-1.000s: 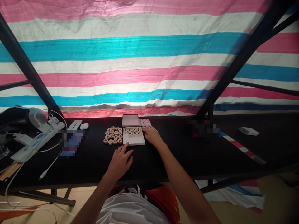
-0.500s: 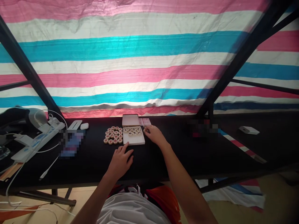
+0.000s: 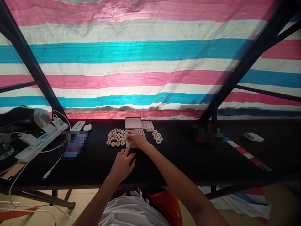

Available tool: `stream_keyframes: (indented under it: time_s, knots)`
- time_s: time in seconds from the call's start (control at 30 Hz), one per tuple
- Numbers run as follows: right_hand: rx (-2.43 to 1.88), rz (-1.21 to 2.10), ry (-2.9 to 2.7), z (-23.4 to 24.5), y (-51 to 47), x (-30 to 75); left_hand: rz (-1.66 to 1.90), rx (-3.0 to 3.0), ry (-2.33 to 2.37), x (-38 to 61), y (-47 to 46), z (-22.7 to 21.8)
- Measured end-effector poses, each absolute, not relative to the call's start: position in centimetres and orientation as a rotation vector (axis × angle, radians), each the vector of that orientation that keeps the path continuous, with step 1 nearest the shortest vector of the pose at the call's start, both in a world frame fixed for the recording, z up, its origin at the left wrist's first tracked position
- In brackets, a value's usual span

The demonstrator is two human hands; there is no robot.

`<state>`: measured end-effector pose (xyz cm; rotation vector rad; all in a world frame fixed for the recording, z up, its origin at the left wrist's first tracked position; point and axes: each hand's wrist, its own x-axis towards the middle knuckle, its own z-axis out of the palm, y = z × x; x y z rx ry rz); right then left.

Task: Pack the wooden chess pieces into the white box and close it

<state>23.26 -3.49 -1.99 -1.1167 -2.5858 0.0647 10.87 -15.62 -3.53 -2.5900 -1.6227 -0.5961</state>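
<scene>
My right hand reaches into a shallow white box, its fingers bent together at the box's left part. What is between the fingertips is hidden. Behind the hand, a row of Chinese chess pieces shows partly in the box. My left hand is open, fingers spread, with the index fingertip at the box's near edge. Left of the box stand rows of red-marked Chinese chess pieces. To its right lies a looser group of dark-marked pieces.
The box lid and a pink-and-white printed sheet are behind the box. On the left are a power strip, cables and a white earbud case. A white charger lies far right on the black table.
My right hand has moved left from beside the box to inside it, uncovering the dark-marked pieces on the right. My left hand keeps its place at the box edge. The view has shifted slightly.
</scene>
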Motion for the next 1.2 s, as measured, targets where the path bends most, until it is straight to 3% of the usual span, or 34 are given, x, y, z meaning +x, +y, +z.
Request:
stream_keyframes:
  time_s: [0.17,0.3,0.5,0.9,1.2]
  knots:
    - [-1.198,-0.026,-2.382,-2.3,-2.5,25.9,-0.591,-2.593,-1.625,10.9,-15.6,-3.5]
    - [-1.566,-0.098,-2.166,-2.2,-1.3,29.8,-0.577,-2.594,-1.633,11.0,-15.6,-3.5]
    - [-1.823,-0.031,-2.337,-2.4,-0.5,31.4,-0.559,-2.599,-1.650,11.0,-15.7,-3.3]
    - [-1.781,-0.011,-2.274,-2.9,-0.2,31.9,-0.581,-2.585,-1.628,11.0,-15.6,-3.8]
    - [-1.228,0.337,-2.230,-0.6,-3.9,30.8,-0.599,-2.569,-1.606,10.9,-15.7,-3.6]
